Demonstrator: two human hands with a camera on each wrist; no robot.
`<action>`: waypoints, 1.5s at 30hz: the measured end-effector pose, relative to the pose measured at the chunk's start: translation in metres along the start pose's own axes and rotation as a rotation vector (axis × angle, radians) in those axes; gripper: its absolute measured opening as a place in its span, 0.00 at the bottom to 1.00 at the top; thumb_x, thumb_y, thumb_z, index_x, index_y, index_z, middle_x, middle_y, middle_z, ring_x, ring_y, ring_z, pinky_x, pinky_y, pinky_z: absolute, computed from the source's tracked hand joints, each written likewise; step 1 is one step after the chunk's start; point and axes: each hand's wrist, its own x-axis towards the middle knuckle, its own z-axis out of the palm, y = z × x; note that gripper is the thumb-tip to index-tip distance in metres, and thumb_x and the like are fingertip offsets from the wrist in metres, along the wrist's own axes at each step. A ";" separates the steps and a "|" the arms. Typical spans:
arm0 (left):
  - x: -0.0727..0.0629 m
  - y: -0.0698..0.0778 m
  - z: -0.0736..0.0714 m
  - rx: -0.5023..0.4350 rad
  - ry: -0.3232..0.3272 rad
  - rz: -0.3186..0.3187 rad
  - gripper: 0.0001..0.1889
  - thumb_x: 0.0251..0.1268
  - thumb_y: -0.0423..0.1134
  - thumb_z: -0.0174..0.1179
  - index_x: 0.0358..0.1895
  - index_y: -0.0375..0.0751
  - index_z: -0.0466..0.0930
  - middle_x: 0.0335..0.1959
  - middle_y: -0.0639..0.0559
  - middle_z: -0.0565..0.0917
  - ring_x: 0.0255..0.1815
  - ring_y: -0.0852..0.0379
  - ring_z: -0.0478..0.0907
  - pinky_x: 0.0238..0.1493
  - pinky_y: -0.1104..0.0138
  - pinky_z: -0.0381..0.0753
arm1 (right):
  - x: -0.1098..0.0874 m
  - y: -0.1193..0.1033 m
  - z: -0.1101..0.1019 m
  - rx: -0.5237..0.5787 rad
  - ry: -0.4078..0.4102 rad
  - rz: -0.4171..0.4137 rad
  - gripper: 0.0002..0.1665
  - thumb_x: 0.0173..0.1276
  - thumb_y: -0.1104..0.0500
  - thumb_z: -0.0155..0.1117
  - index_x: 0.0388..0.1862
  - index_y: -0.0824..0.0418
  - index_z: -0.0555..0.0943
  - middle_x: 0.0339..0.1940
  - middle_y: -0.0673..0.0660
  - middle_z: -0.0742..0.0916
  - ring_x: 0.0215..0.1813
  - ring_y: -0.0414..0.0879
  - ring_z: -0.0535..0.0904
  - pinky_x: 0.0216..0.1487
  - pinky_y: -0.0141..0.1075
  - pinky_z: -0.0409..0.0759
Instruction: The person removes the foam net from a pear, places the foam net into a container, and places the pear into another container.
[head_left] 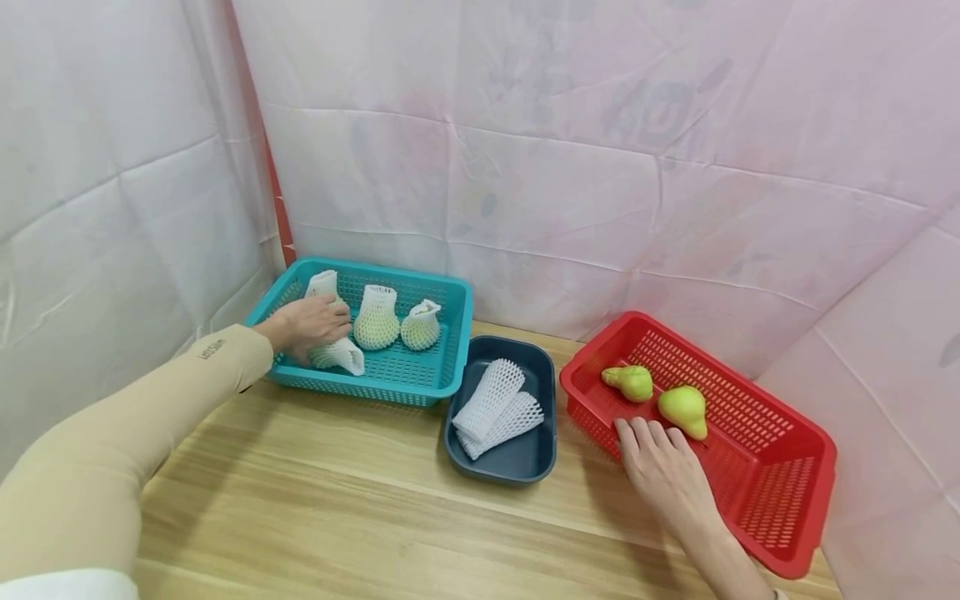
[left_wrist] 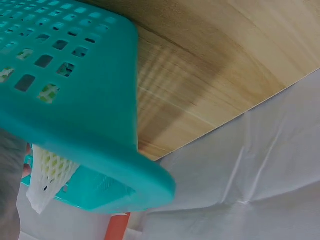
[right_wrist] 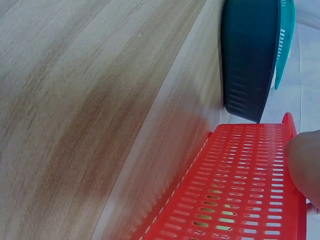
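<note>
My left hand [head_left: 315, 321] reaches into the teal basket [head_left: 386, 387], its fingers bent over a pear in a white foam net [head_left: 323, 282]. That net's end also shows beside my fingers in the left wrist view. Below my palm another netted pear [head_left: 347, 357] lies on its side, partly covered. Two more netted pears, one tall [head_left: 377, 319] and one with a folded top [head_left: 421, 325], stand to the right. My right hand [head_left: 670, 475] grips the near rim of the red basket [head_left: 768, 446], fingers over the edge, close to two bare green pears [head_left: 684, 410].
Between the baskets sits a dark blue tray [head_left: 525, 467] with two empty white foam nets [head_left: 491, 400] overlapping in it. All three stand on a wooden table [head_left: 360, 500]. Pale cloth curtains [head_left: 525, 167] hang behind and at both sides.
</note>
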 end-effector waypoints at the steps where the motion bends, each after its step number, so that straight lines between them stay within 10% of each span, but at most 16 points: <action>1: 0.000 0.000 0.000 -0.001 0.002 -0.002 0.47 0.44 0.74 0.76 0.58 0.42 0.77 0.57 0.49 0.86 0.57 0.49 0.77 0.51 0.59 0.74 | 0.000 0.000 0.000 0.000 0.001 -0.001 0.20 0.76 0.58 0.43 0.49 0.71 0.77 0.33 0.63 0.77 0.32 0.58 0.70 0.32 0.47 0.68; 16: -0.003 0.000 -0.006 -0.058 0.001 -0.031 0.47 0.47 0.75 0.74 0.59 0.40 0.76 0.59 0.46 0.86 0.64 0.45 0.77 0.63 0.54 0.77 | 0.000 0.000 0.000 -0.004 -0.014 0.008 0.19 0.73 0.58 0.44 0.48 0.71 0.77 0.33 0.63 0.76 0.32 0.58 0.70 0.32 0.47 0.68; 45: 0.001 -0.017 -0.043 -0.124 0.210 -0.152 0.44 0.45 0.73 0.73 0.53 0.38 0.75 0.46 0.43 0.84 0.46 0.45 0.73 0.45 0.57 0.71 | 0.001 0.000 -0.001 0.005 -0.036 0.018 0.19 0.73 0.58 0.44 0.48 0.71 0.77 0.33 0.63 0.76 0.32 0.57 0.70 0.33 0.46 0.68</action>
